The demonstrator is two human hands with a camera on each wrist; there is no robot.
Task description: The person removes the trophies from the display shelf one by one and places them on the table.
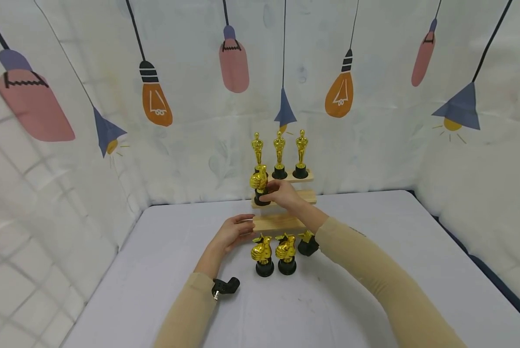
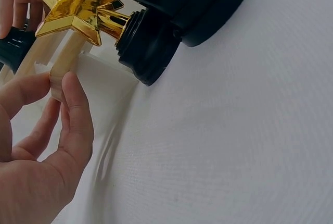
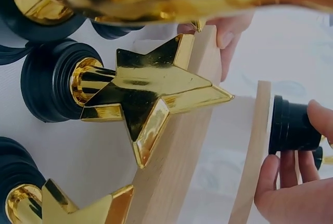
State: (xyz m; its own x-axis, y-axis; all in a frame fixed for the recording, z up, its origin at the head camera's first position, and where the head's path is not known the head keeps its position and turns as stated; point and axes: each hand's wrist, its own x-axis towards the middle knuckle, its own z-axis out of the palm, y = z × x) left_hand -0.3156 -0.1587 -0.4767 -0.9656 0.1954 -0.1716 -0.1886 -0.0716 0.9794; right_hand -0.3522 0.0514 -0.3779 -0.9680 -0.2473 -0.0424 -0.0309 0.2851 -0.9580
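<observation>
In the head view my right hand (image 1: 286, 195) holds a gold thumbs-up trophy (image 1: 259, 180) by its black base, at the left end of the middle step of a wooden stepped stand (image 1: 279, 223). The right wrist view shows fingers round that base (image 3: 294, 127), close against a wooden board. My left hand (image 1: 231, 233) pinches the left end of the lowest step (image 2: 62, 67) between thumb and fingers. Three gold figure trophies (image 1: 279, 147) stand upright on the top step, the left one partly hidden by the held trophy.
Two thumbs-up trophies (image 1: 261, 251) stand on the white table (image 1: 177, 251) before the stand. Gold star trophies (image 3: 145, 88) with black bases are close behind them, partly hidden in the head view. A patterned cloth (image 1: 190, 159) hangs behind the table.
</observation>
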